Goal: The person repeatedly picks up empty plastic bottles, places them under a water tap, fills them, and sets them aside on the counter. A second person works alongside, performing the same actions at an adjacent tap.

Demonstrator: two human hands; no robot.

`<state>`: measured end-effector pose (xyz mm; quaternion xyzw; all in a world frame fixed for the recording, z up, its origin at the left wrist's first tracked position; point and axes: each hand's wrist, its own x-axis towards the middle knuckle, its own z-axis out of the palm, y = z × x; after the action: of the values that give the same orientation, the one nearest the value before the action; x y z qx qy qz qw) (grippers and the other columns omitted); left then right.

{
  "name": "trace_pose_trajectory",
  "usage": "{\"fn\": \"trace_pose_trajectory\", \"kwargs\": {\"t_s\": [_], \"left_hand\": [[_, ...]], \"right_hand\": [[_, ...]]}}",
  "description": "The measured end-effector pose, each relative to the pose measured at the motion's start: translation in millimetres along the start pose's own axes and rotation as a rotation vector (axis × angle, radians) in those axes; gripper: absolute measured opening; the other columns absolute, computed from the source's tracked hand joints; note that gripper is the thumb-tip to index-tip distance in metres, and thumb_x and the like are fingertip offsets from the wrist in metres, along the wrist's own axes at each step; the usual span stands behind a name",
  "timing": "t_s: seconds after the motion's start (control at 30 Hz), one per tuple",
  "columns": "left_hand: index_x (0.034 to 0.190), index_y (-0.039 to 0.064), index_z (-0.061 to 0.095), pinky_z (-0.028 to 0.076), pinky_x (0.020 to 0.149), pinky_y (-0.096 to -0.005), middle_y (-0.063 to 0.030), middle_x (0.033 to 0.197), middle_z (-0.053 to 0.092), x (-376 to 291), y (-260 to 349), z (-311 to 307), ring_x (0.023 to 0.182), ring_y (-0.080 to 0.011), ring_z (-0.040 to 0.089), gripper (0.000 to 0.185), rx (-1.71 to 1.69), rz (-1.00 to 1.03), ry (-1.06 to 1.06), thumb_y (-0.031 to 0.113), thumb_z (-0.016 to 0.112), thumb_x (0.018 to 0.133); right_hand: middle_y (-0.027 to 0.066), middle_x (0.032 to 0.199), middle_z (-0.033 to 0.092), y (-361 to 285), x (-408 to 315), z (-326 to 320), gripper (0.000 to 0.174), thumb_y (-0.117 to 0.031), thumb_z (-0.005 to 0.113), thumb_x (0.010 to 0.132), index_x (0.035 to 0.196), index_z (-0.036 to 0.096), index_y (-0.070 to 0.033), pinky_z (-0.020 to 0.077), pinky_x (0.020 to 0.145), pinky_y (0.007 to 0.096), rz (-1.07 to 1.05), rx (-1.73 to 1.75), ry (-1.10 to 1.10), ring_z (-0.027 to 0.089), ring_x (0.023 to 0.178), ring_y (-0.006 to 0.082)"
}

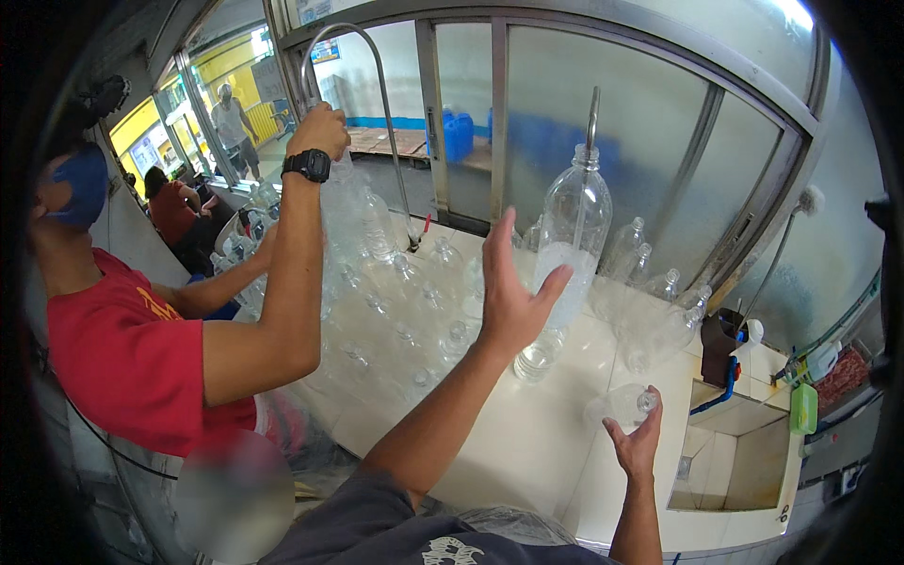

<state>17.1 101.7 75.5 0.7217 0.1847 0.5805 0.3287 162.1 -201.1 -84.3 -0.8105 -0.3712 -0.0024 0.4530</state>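
Note:
My left hand [519, 296] is raised with thumb and fingers spread. It overlaps a tall clear plastic bottle [593, 201]; whether skin touches plastic cannot be told. A metal spout [592, 116] runs into this bottle's mouth, and bubbly water fills its lower part. Below, a clear water-filled bottle base [540, 359] shows on the white tiled counter [522, 438]. My right hand [635, 441], lower right, has thumb and fingers around a smaller clear plastic bottle [620, 405] near its neck.
Several clear bottles [406, 304] crowd the counter's left. More bottles [664, 286] stand by the sliding glass panels [600, 106]. A co-worker in a red shirt [134, 353] holds a bottle beneath a curved metal spout [385, 92]. At right are a tiled sink [748, 459] and dark container [719, 342].

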Motion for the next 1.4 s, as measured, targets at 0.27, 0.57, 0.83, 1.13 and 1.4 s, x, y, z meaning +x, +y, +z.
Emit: {"fn": "trace_pose_trajectory", "kwargs": {"t_s": [0.27,0.57,0.83,1.13,1.4], "left_hand": [[0.171,0.0,0.009,0.029,0.13,-0.0532,-0.0321,0.171,0.027,57.1,-0.8,27.9,0.16,-0.0456,0.029,0.139,-0.032,0.015,-0.098,0.052,0.096,0.075],[0.167,0.007,0.025,0.048,0.118,-0.0496,-0.0274,0.153,0.051,66.1,-7.1,41.2,0.14,-0.0396,0.056,0.116,-0.251,-0.105,-0.19,0.029,0.099,0.08],[0.165,0.005,0.028,0.053,0.108,-0.0483,-0.0252,0.147,0.054,67.6,-5.5,44.4,0.13,-0.0363,0.061,0.102,-0.061,-0.047,-0.143,0.029,0.091,0.088],[0.165,0.004,0.028,0.055,0.104,-0.0476,-0.027,0.146,0.054,65.3,-5.5,44.3,0.129,-0.036,0.062,0.105,-0.052,-0.075,-0.138,0.032,0.092,0.087],[0.165,0.007,0.03,0.056,0.103,-0.0467,-0.0225,0.145,0.055,66.2,-3.0,43.3,0.126,-0.0334,0.063,0.105,-0.118,-0.102,-0.16,0.03,0.095,0.085]], "right_hand": [[0.0198,0.15,0.052,4.1,12.8,0.4,0.105,-0.012,0.098,0.073,0.158,0.038,0.001,0.0442,0.118,0.044,0.059,0.051,0.039,0.055,0.136,0.0346],[0.0228,0.154,0.051,14.9,12.8,5.1,0.103,-0.028,0.097,0.076,0.158,0.041,-0.001,0.0452,0.117,0.0466,-0.009,-0.023,0.085,0.054,0.138,0.0406],[0.0228,0.149,0.053,4.7,31.3,2.5,0.102,-0.028,0.095,0.078,0.159,0.038,-0.004,0.0456,0.116,0.0472,0.022,-0.101,0.043,0.053,0.136,0.0424],[0.0225,0.151,0.052,3.7,30.7,3.1,0.101,-0.028,0.095,0.079,0.159,0.038,-0.002,0.0449,0.118,0.0463,0.019,-0.111,0.048,0.052,0.139,0.041],[0.0223,0.152,0.051,1.9,30.6,5.1,0.1,-0.027,0.094,0.079,0.159,0.039,-0.001,0.0446,0.119,0.0457,0.109,0.035,0.037,0.051,0.142,0.0395]]}}
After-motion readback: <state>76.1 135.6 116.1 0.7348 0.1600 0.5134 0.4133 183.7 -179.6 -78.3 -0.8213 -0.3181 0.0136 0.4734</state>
